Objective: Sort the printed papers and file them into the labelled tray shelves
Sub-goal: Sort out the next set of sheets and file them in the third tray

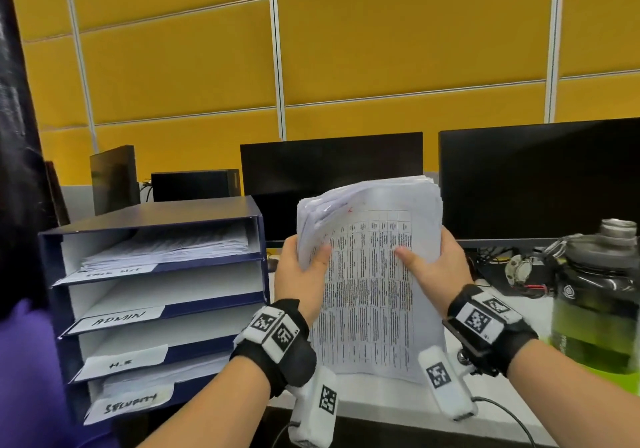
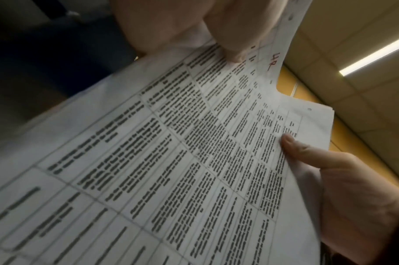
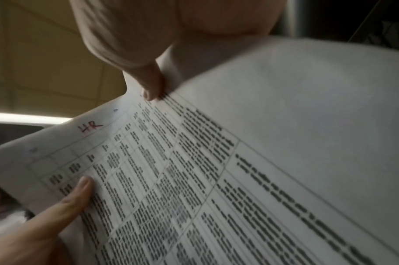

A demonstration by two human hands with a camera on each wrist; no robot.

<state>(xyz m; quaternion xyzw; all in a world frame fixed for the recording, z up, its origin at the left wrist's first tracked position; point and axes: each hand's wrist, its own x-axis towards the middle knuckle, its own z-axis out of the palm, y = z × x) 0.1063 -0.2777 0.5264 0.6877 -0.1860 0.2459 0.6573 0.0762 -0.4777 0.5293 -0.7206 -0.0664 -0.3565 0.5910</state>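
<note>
I hold a thick stack of printed papers [image 1: 369, 274] upright over the desk's front edge, its bottom edge on the desk. My left hand [image 1: 304, 267] grips the stack's left side, thumb on the front page. My right hand [image 1: 433, 260] grips the right side the same way. The top sheet [image 2: 194, 161] is a printed table with "HR" [image 3: 90, 127] written in red near its top edge. To the left stands the blue tray shelf unit [image 1: 156, 295] with labelled shelves; "ADMIN" [image 1: 117, 319], "H.R" [image 1: 121, 364] and a bottom label can be read. The top and bottom shelves hold papers.
Two dark monitors [image 1: 332, 177] [image 1: 540, 177] stand behind the stack. A large green water bottle [image 1: 595, 302] sits at the right, with cables and small items beside it. A person in a purple sleeve [image 1: 27, 378] is at the left edge. Yellow wall panels rise behind.
</note>
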